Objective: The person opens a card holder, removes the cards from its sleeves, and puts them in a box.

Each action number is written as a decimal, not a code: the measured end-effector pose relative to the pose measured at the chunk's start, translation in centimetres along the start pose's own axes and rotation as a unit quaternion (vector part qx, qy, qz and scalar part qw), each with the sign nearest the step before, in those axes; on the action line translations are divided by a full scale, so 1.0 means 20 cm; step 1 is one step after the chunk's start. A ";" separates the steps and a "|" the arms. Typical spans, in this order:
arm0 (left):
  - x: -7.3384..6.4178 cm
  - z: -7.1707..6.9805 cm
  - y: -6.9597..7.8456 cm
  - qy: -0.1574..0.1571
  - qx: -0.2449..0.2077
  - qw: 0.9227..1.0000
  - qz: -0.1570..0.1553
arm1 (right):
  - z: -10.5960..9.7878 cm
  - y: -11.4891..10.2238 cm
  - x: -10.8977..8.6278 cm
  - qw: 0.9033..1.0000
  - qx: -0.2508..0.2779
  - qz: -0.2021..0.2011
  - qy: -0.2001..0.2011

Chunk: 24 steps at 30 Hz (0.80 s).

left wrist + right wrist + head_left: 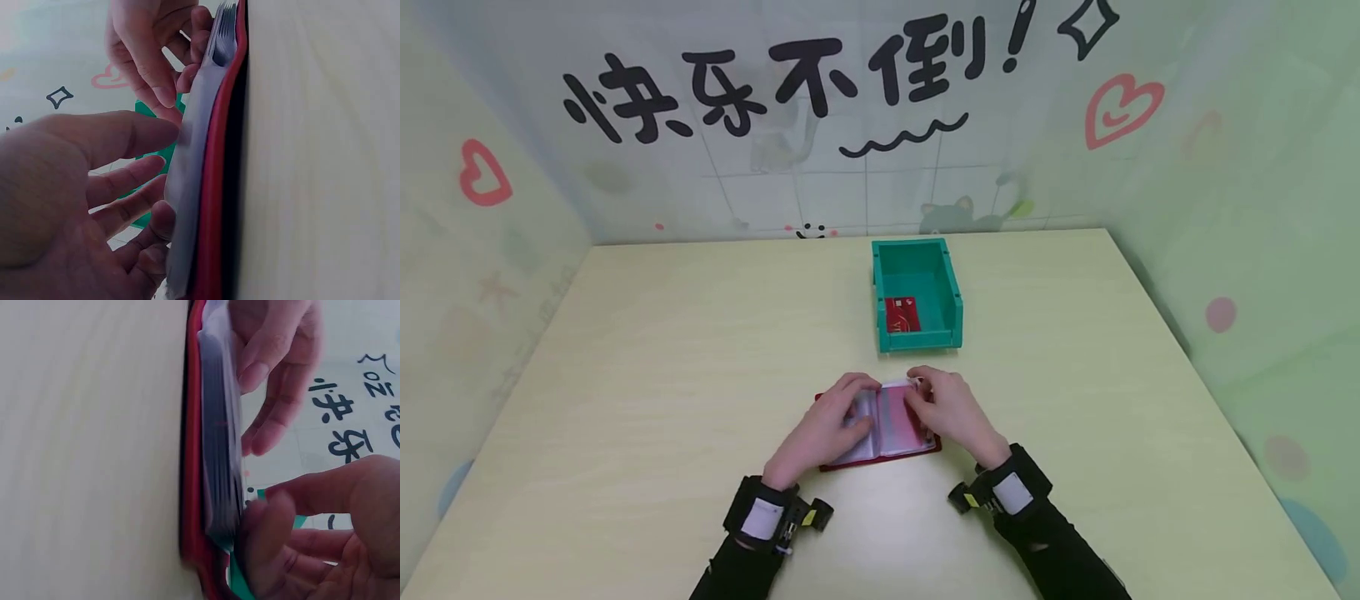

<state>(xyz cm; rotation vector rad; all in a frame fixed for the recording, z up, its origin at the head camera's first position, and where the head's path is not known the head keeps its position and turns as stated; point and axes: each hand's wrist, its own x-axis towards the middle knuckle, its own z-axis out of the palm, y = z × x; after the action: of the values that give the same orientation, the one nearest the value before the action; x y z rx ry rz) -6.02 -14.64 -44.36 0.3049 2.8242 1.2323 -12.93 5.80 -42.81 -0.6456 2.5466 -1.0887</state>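
A red-covered card holder [880, 457] lies opened flat on the table, its clear plastic sleeves spread to both sides. A pink card [901, 417] shows through the right-hand sleeve. On the left page rests my left hand [827, 425], its fingers loosely spread and its thumb touching the sleeve [187, 156]. My right hand [951, 408] is at the upper right corner of the other page, fingers bent over the edge of the stacked sleeves [219, 444]. Whether those fingertips pinch a sleeve or only touch it is hidden and blurred.
Beyond the card holder stands a green open-front bin [920, 340] with a red card [902, 315] lying in its near left corner. The pale wooden table [662, 350] is bordered by printed cloth walls [1247, 250] at the back and both sides.
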 end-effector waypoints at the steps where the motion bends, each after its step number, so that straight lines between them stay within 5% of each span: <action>1: 0.00 0.00 -0.01 -0.009 -0.007 1.000 -0.001 | 0.01 0.01 0.00 1.000 -0.001 -0.002 0.007; 13: 0.01 -0.03 -0.07 -0.033 -0.102 0.993 -0.039 | 0.03 0.16 0.05 0.992 0.123 -0.011 0.012; 24: 0.02 -0.03 -0.08 -0.025 -0.128 0.991 -0.034 | 0.04 0.17 0.04 0.991 0.132 -0.017 0.034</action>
<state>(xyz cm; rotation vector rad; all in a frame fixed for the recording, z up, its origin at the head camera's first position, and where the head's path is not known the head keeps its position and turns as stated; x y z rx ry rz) -6.68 -16.07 -45.20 0.2213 2.5722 1.5277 -14.30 6.95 -46.07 -0.5937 2.3935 -1.4500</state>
